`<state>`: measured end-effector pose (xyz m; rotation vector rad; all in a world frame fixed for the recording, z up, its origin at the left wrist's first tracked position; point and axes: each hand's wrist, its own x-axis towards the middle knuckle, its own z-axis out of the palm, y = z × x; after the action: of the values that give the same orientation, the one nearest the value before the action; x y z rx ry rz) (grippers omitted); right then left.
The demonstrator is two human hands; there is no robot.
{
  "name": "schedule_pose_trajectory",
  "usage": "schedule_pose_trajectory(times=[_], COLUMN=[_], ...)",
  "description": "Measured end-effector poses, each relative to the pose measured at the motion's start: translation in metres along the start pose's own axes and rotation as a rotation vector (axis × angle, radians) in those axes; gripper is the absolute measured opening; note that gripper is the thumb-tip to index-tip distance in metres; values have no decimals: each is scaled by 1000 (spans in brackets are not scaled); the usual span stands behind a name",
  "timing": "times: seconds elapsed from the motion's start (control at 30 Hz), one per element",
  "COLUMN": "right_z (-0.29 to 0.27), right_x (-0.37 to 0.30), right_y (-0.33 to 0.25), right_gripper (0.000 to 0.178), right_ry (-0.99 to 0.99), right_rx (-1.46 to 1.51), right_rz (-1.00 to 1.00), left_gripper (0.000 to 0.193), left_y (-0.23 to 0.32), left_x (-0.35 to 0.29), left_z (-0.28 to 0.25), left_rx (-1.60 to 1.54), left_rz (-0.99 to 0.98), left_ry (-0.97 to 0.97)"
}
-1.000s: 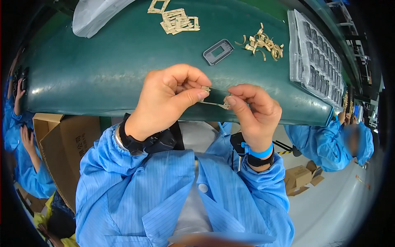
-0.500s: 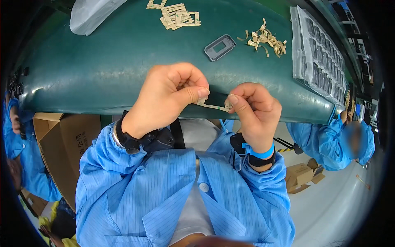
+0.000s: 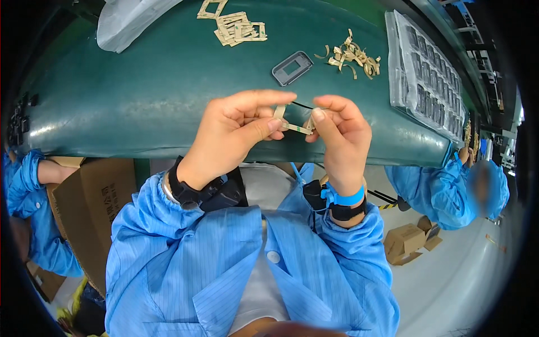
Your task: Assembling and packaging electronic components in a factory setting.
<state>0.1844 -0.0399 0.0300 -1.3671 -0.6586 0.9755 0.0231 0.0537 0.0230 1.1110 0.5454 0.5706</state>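
Note:
Between my hands, over the table's near edge, is a thin cream, paper-backed adhesive frame point(image 3: 296, 128) with small green marks. A thin black edge spans its far side. My left hand point(image 3: 238, 123) pinches its left end with thumb and curled fingers, index finger stretched along the far corner. At the right end, the thumb and index finger of my right hand point(image 3: 343, 132) pinch it; the fingertips hide part of that side. Beyond my hands lies a grey plastic cover point(image 3: 279, 73) with a rectangular window. Farther back is a loose stack of similar cream frames point(image 3: 230, 28).
Curled cream paper scraps point(image 3: 355, 56) are heaped right of the cover on the green table point(image 3: 140, 84). Clear trays point(image 3: 432, 76) of dark parts stand at the right. A whitish plastic bag point(image 3: 126, 22) lies far left. Near the left edge is a cardboard box point(image 3: 92, 196); co-workers flank me.
My left index finger has straightened along the frame's far side, and the black edge now shows. The frame has tilted into fuller view. At left, a co-worker's arm has moved to the cardboard box.

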Motion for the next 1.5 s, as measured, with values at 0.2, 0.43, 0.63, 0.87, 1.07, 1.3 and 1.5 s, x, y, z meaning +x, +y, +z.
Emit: schedule_pose_trajectory(times=[0.2, 0.43, 0.63, 0.87, 1.07, 1.3, 1.5], right_z=[7, 3, 4, 4, 2, 3, -4], right_x=[-14, -24, -29, -25, -21, -20, -17], right_y=[1, 0, 1, -1, -4, -6, -2], right_gripper=[26, 24, 15, 15, 18, 21, 23], right_ry=[-68, -73, 54, 98, 74, 138, 40], right_rx=[10, -17, -364, -662, -768, -825, -854], right_rz=[-161, -205, -432, -705, -805, -879, -1054], left_gripper=[27, 27, 19, 16, 16, 24, 20], left_y=[-6, 1, 3, 7, 4, 8, -2], left_x=[-4, -12, -13, -8, -5, -2, -4], left_z=[2, 5, -1, 4, 2, 0, 1], left_rx=[14, 32, 484, 755, 914, 1037, 1020], left_rz=[63, 132, 370, 625, 783, 951, 994], left_ry=[50, 1, 45, 112, 140, 137, 162])
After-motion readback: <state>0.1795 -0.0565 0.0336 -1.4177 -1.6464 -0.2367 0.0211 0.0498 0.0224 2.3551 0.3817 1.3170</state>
